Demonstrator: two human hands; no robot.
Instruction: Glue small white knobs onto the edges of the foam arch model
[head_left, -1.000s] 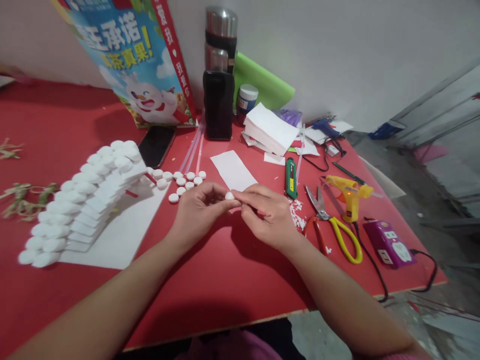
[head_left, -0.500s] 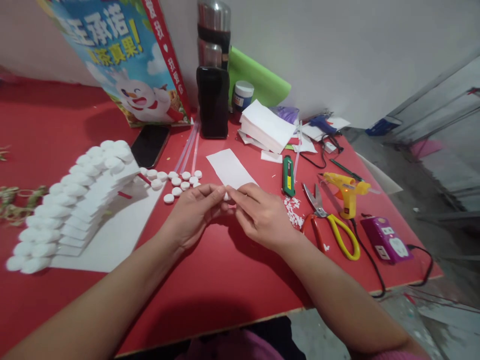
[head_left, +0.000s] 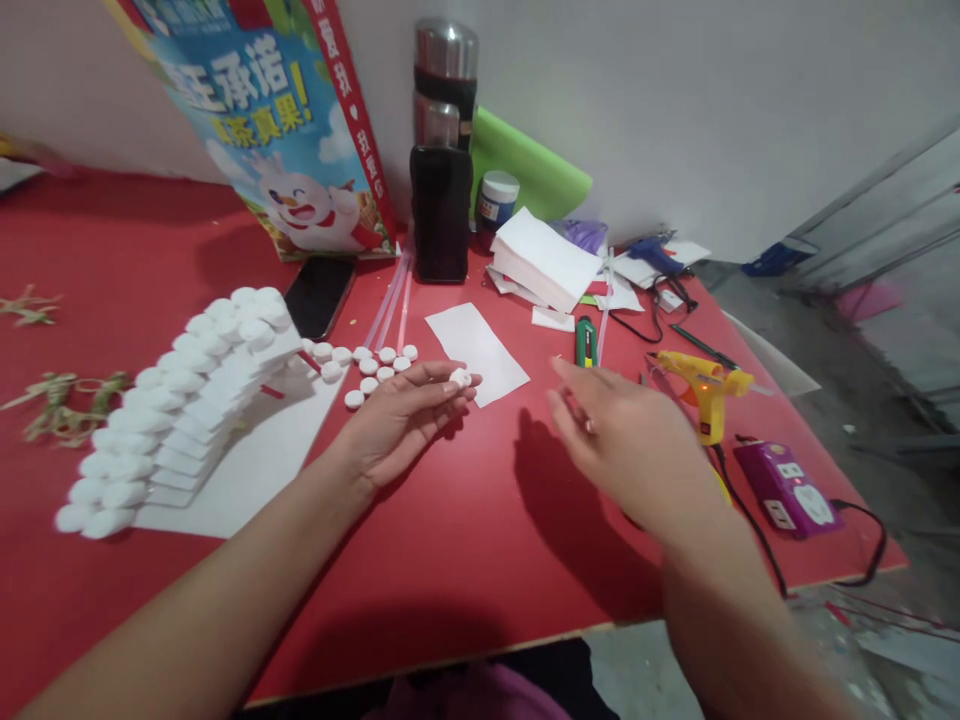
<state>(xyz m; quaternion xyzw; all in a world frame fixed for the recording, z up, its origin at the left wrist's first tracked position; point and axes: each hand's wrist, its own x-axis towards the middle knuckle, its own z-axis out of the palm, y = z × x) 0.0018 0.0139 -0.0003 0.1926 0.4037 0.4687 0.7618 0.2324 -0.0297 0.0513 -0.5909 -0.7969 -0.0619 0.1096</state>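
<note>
My left hand (head_left: 405,415) pinches a small white round piece (head_left: 460,378) between thumb and fingertips, just in front of a white paper rectangle (head_left: 480,350). Several white discs (head_left: 369,386) lie on the table beside that hand. To the right, my right hand (head_left: 630,450) is above the table, somewhat blurred, its fingers apart with nothing visible in them. It covers most of the scissors with yellow and red handles and lies close to the green utility knife (head_left: 586,342). On the left is a curved stack of white discs (head_left: 142,412) with folded white paper strips (head_left: 199,435).
A yellow glue gun (head_left: 705,390) and a purple power socket box (head_left: 787,490) with cords occupy the right side of the red table (head_left: 465,560). A phone (head_left: 440,215) stands before a steel flask (head_left: 446,50). Stacked white paper (head_left: 547,255) lies at the back.
My right hand has parted from my left and moved right, over the scissors. The left hand keeps the small white piece, which now shows more. The view has shifted slightly.
</note>
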